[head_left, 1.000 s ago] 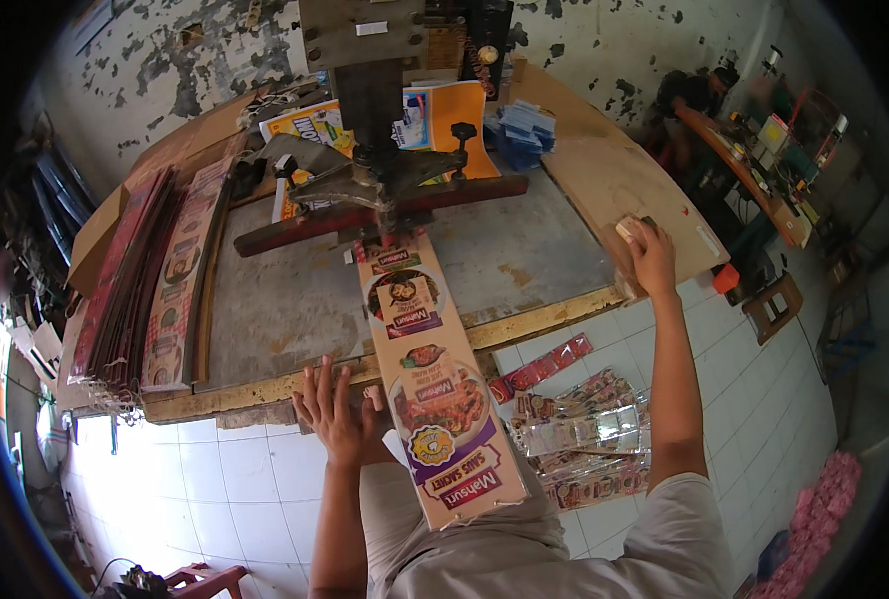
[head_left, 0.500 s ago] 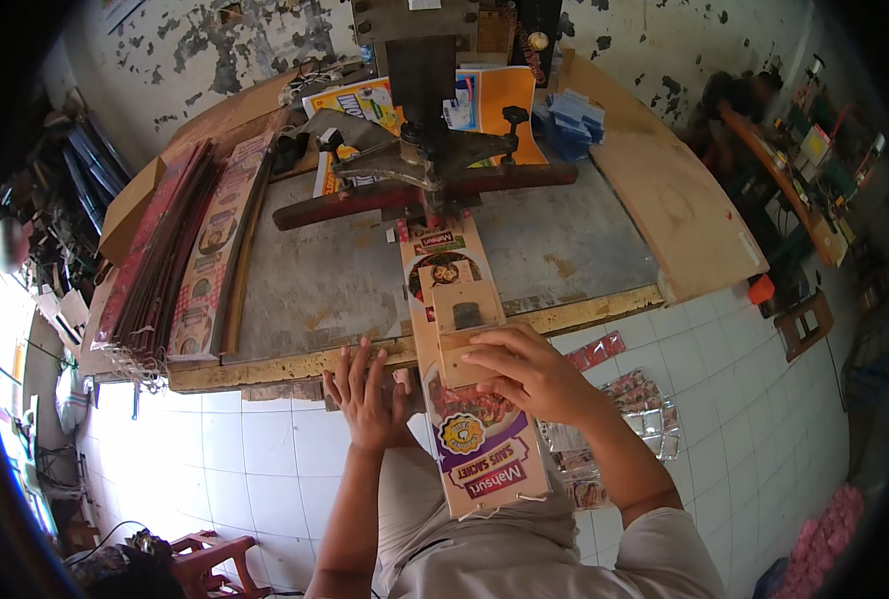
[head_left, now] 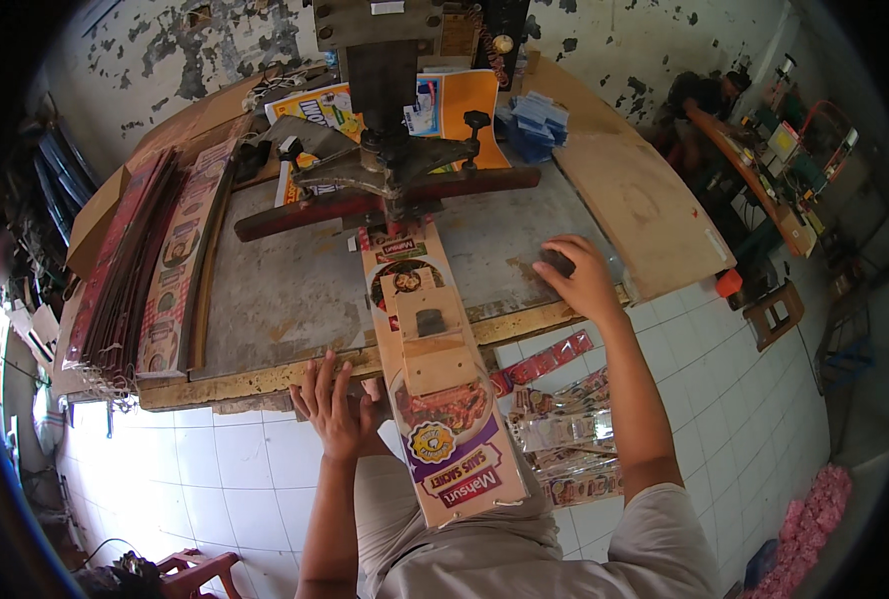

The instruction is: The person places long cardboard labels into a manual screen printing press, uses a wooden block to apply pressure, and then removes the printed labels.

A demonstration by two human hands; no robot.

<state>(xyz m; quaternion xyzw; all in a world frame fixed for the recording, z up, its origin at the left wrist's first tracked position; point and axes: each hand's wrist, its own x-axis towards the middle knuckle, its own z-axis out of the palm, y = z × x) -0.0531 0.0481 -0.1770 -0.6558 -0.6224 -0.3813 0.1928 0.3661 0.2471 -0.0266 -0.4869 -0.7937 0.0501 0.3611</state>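
Note:
A long printed cardboard strip [head_left: 454, 454] lies from beneath the press head [head_left: 390, 170] out over the table's front edge, above my lap. On top of it sits a pale wooden block [head_left: 435, 361] with small holes and a dark square patch. My left hand [head_left: 337, 407] is at the table's front edge, left of the strip, fingers spread and holding nothing. Well to the right of the strip, my right hand [head_left: 586, 278] is above the metal tabletop. Its fingers and thumb close around a small dark object [head_left: 558, 263] whose kind I cannot make out.
Stacks of printed strips [head_left: 190, 255] stand at the table's left side. A brown board [head_left: 644, 205] covers the right side, beside blue packets [head_left: 534, 125]. More printed strips [head_left: 564, 429] lie on the tiled floor. A person [head_left: 699, 100] sits at the far right.
My right hand has left the wooden block and moved right, over the tabletop, where a dark object now shows in it. The block stays on the strip. The whole view has shifted slightly.

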